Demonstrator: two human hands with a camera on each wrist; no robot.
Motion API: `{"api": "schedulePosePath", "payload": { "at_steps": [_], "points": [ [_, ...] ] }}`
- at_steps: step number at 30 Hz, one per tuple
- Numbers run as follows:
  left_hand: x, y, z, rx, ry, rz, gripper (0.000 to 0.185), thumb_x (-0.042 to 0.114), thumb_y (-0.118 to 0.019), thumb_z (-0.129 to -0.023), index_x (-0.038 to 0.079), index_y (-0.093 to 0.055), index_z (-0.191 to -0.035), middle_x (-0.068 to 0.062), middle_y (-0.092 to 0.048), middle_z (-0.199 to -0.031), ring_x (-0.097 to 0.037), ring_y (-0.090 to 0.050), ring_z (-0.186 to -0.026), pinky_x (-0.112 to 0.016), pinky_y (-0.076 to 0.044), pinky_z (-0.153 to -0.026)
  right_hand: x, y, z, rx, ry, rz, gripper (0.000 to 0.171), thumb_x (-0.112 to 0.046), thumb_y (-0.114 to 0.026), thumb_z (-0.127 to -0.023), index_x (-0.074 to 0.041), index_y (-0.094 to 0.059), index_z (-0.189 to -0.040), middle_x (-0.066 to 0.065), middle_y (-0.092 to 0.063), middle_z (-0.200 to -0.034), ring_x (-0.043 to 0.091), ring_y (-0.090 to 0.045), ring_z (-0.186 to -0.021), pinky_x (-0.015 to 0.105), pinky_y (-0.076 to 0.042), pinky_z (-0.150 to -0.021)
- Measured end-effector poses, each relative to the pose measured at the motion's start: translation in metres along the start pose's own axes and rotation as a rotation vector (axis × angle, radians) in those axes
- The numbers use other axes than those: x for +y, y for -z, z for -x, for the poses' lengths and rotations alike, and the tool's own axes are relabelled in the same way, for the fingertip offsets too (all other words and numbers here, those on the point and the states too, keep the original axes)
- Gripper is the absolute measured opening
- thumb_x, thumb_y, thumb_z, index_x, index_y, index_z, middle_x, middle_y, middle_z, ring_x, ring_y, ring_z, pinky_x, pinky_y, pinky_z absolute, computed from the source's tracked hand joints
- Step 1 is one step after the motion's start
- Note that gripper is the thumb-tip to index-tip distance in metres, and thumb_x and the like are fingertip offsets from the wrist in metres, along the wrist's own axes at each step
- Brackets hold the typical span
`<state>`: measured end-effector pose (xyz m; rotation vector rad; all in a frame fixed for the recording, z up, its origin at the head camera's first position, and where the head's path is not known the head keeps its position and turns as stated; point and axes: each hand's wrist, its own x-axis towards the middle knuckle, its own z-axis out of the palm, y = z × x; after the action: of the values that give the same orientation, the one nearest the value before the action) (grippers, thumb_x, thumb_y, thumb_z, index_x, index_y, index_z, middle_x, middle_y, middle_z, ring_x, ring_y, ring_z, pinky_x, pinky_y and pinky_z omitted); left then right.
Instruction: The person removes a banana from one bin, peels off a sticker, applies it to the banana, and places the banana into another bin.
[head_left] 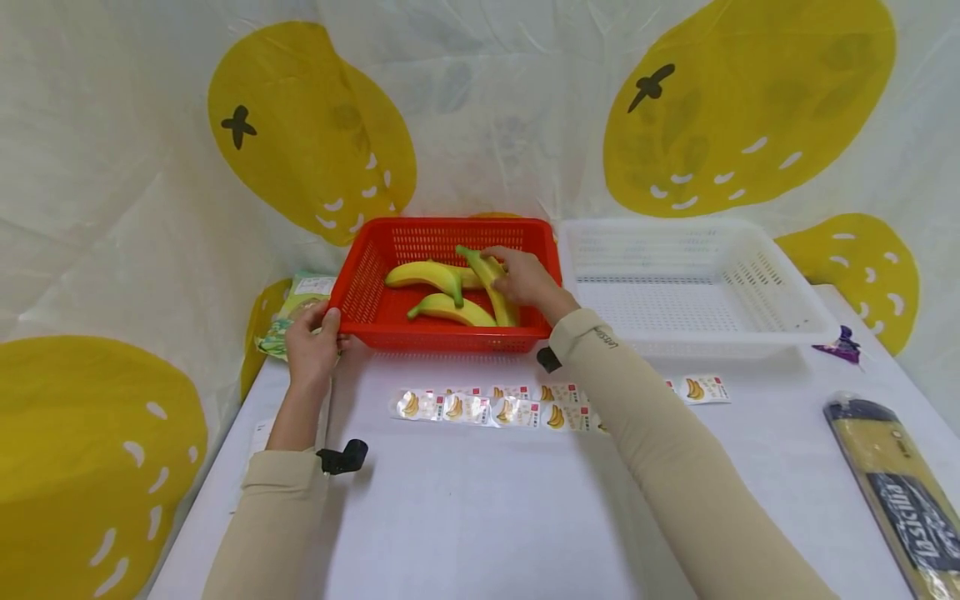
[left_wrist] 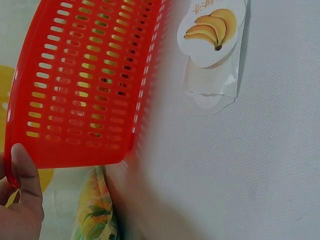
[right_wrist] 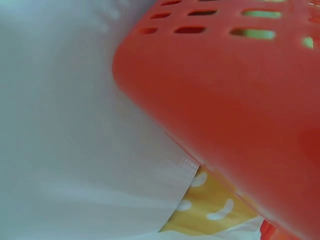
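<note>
4 bananas (head_left: 426, 273), 2 hands (head_left: 312, 346), 1 red basket (head_left: 442, 338), 1 white basket (head_left: 652, 304), 1 tan packet (head_left: 885, 450)

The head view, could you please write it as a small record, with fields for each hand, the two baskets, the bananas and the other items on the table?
Left hand: grips the red basket at its near left corner
Right hand: grips a banana inside the red basket
Other bananas: three, lying in the red basket
White basket: right of the red one, nothing seen inside
Banana stickers: rows in front of the baskets
Flat packet: right side of the table
</note>
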<state>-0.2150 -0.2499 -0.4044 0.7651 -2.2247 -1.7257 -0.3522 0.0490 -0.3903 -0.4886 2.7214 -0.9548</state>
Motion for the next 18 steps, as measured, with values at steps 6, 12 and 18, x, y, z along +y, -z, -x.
{"api": "schedulePosePath", "payload": {
  "at_steps": [6,12,18],
  "points": [
    [0.001,-0.001,0.001,-0.008,-0.021,0.028,0.045,0.03,-0.053,-0.106,0.014,-0.054,-0.148,-0.003,-0.053,-0.123,-0.009,-0.062,-0.074,-0.019,-0.058,-0.073,0.0,0.009,0.005,0.043,-0.031,-0.135,0.057,-0.015,-0.065,-0.099,-0.03,-0.045,-0.151,0.014,-0.053,-0.137,0.03,-0.055,-0.116,0.04,-0.059,-0.092],
    [0.0,-0.001,0.002,-0.003,-0.047,0.068,0.043,0.026,-0.054,-0.106,0.011,-0.056,-0.145,0.002,-0.052,-0.111,-0.005,-0.06,-0.068,-0.016,-0.057,-0.067,-0.001,0.022,0.015,0.088,-0.006,-0.229,0.057,-0.014,-0.065,-0.099,-0.031,-0.046,-0.151,0.015,-0.052,-0.145,0.03,-0.055,-0.123,0.042,-0.059,-0.091],
    [-0.001,-0.002,0.003,0.014,-0.042,0.087,0.043,0.025,-0.056,-0.105,0.011,-0.056,-0.146,0.001,-0.052,-0.112,-0.004,-0.062,-0.065,-0.015,-0.056,-0.065,-0.003,0.033,0.025,0.141,0.029,-0.29,0.058,-0.014,-0.066,-0.099,-0.03,-0.047,-0.151,0.012,-0.051,-0.144,0.03,-0.052,-0.13,0.042,-0.057,-0.094]
  ]
}}
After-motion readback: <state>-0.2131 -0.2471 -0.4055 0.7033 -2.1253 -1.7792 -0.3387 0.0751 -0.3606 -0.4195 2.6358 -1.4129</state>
